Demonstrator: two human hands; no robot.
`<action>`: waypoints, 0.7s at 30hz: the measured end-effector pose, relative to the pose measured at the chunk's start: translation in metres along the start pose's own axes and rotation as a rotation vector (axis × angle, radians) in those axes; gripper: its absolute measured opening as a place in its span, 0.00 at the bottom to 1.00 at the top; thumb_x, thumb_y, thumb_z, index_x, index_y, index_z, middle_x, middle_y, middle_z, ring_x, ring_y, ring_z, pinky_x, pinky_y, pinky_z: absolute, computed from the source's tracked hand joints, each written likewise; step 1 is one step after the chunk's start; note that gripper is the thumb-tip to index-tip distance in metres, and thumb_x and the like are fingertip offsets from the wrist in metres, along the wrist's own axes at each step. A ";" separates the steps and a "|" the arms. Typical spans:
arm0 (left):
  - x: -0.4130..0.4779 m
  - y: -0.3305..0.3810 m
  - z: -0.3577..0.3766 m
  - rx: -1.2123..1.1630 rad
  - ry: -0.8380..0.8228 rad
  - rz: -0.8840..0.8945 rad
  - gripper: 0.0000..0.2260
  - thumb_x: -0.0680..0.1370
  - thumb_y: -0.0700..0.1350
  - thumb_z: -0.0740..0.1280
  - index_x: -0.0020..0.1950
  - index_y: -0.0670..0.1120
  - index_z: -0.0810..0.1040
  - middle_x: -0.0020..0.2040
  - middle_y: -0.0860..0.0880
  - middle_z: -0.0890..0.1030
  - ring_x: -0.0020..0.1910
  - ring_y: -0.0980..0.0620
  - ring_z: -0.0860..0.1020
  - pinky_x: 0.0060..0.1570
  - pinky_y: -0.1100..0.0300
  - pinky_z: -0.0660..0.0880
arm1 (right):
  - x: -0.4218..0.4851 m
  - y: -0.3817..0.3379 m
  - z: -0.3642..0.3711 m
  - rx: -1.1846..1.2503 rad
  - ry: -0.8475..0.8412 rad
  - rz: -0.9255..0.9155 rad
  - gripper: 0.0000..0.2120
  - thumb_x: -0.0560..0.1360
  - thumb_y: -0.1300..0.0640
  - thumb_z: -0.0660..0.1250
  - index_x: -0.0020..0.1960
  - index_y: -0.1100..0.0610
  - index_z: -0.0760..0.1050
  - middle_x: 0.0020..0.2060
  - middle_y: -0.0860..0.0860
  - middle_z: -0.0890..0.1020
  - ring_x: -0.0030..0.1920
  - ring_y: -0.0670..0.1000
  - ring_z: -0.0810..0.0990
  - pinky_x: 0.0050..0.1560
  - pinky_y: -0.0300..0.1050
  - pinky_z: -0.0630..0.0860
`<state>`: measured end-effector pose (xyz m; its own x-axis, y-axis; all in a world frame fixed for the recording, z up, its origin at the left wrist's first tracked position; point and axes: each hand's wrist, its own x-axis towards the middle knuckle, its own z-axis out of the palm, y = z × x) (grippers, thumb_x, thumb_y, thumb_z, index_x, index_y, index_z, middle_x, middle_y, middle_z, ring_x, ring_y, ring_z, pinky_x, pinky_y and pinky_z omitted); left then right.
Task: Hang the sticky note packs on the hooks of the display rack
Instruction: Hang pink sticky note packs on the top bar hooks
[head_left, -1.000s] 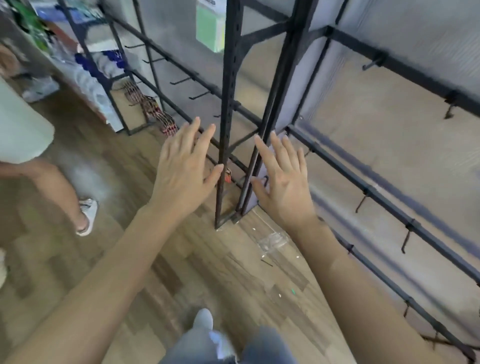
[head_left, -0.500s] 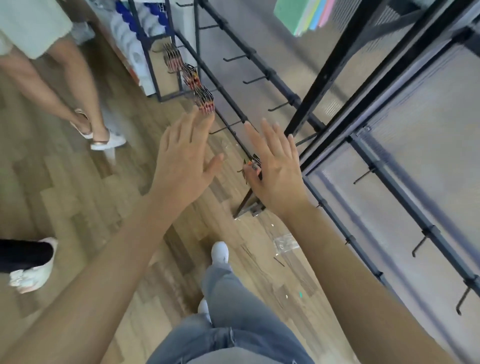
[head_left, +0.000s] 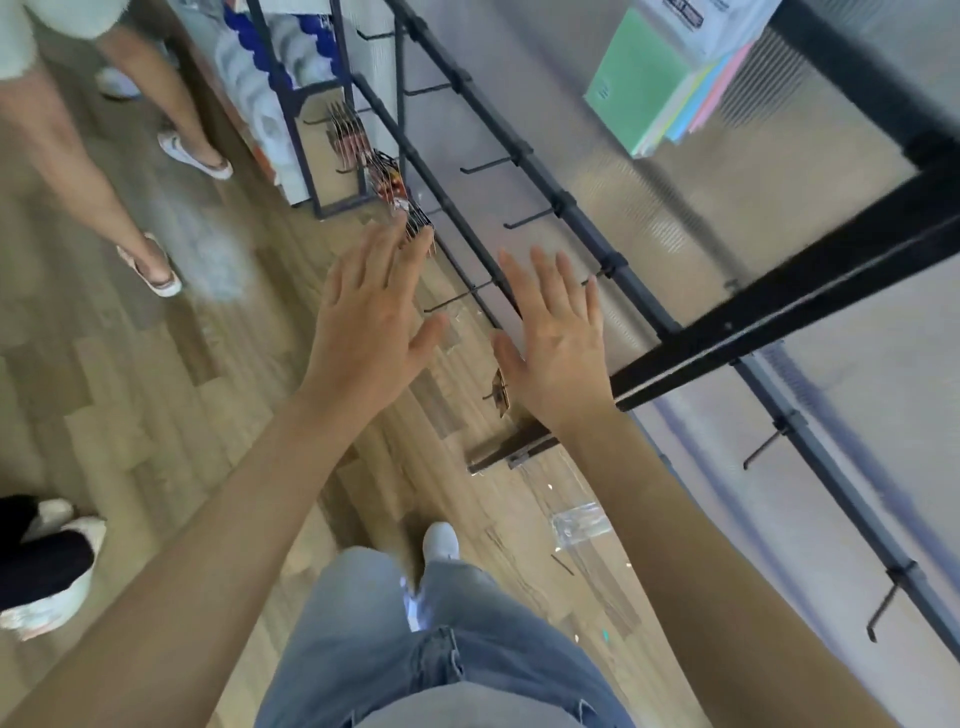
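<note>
Both hands are held out flat and released, grasping nothing. The left hand (head_left: 374, 322) and the right hand (head_left: 558, 338) have their fingers straight and spread, palms down, side by side with a gap between them.

Just beyond the right hand runs a dark rail (head_left: 571, 208) of the display rack (head_left: 779, 301), lined with bare hooks (head_left: 488, 167). A thick black bar of the rack crosses right beside that hand's wrist.

The sticky note pack (head_left: 660, 88) hangs well up and to the right of the right hand, apart from both hands. It has a green face with yellow, blue and pink layers showing along its edge and a white printed header on top.

Beyond the left fingertips, small red-and-dark packets (head_left: 395, 182) hang low on the rack. Below the right forearm a clear wrapper (head_left: 579, 525) lies on the wooden floor (head_left: 130, 389).

Against half a second ago, the hands keep the same open, spread pose. More of the pack shows: its header card has come into view.
</note>
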<state>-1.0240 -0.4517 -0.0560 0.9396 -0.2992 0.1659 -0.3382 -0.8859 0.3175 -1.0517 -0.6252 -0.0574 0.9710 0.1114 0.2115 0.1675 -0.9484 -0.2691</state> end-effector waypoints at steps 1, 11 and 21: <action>0.008 -0.007 -0.001 0.002 0.001 0.003 0.30 0.77 0.54 0.60 0.75 0.44 0.55 0.75 0.43 0.56 0.74 0.42 0.54 0.70 0.46 0.53 | 0.009 -0.002 0.003 0.001 -0.001 0.008 0.32 0.72 0.60 0.68 0.73 0.58 0.61 0.71 0.62 0.64 0.73 0.65 0.56 0.70 0.63 0.47; 0.113 -0.088 -0.017 -0.081 -0.046 0.160 0.30 0.76 0.50 0.63 0.75 0.45 0.56 0.76 0.43 0.55 0.74 0.42 0.53 0.70 0.46 0.52 | 0.109 -0.048 0.026 -0.068 0.030 0.237 0.31 0.76 0.55 0.64 0.76 0.54 0.55 0.74 0.60 0.57 0.75 0.62 0.49 0.72 0.59 0.41; 0.215 -0.136 -0.050 -0.119 -0.022 0.469 0.29 0.76 0.49 0.64 0.74 0.43 0.59 0.74 0.40 0.58 0.72 0.37 0.57 0.68 0.41 0.58 | 0.178 -0.098 0.020 -0.087 0.220 0.466 0.32 0.74 0.58 0.65 0.75 0.55 0.57 0.73 0.61 0.59 0.74 0.63 0.51 0.71 0.57 0.41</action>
<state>-0.7787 -0.3777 -0.0172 0.6848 -0.6652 0.2976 -0.7281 -0.6073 0.3181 -0.8920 -0.5069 -0.0121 0.8788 -0.3845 0.2825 -0.2980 -0.9047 -0.3044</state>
